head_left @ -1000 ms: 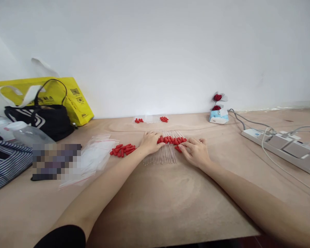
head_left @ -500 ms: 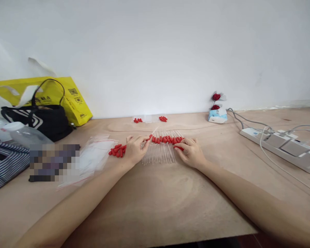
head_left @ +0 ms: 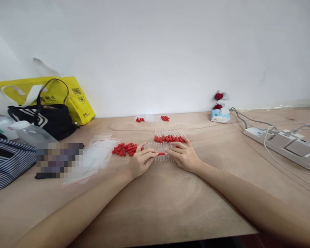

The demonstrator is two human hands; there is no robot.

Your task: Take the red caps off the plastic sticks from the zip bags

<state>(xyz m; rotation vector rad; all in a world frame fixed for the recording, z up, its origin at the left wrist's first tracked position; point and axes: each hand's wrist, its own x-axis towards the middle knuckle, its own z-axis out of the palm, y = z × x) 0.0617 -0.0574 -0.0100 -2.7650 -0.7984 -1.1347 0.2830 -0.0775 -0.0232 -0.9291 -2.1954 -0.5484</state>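
A red rubber bulb (head_left: 161,154) bridges my two hands, level above the rows of glass tubes. My left hand (head_left: 142,162) is closed, its fingertips pinching the bulb's left end. The fingers of my right hand (head_left: 184,155) close on a thin clear glass tube (head_left: 166,153) that meets the bulb's right end. Bits of red also show beside my left fingers and under my right ones. Beneath both hands lies a row of bare glass tubes (head_left: 160,159). Just beyond is a row of glass droppers with red bulbs (head_left: 167,138). Loose red bulbs (head_left: 124,150) are heaped left of my left hand.
Clear zip bags (head_left: 99,151) lie at the left, near a blurred-out flat item, a striped bag (head_left: 10,162), a plastic bottle (head_left: 33,132), and black and yellow bags (head_left: 79,103). A filled bag (head_left: 153,118) rests by the wall. A power strip (head_left: 281,143) with cables lies right.
My hands have come together, nearer to me. The tilted red-bulbed dropper has left my left fingers. A red bulb now joins a glass tube between my hands.
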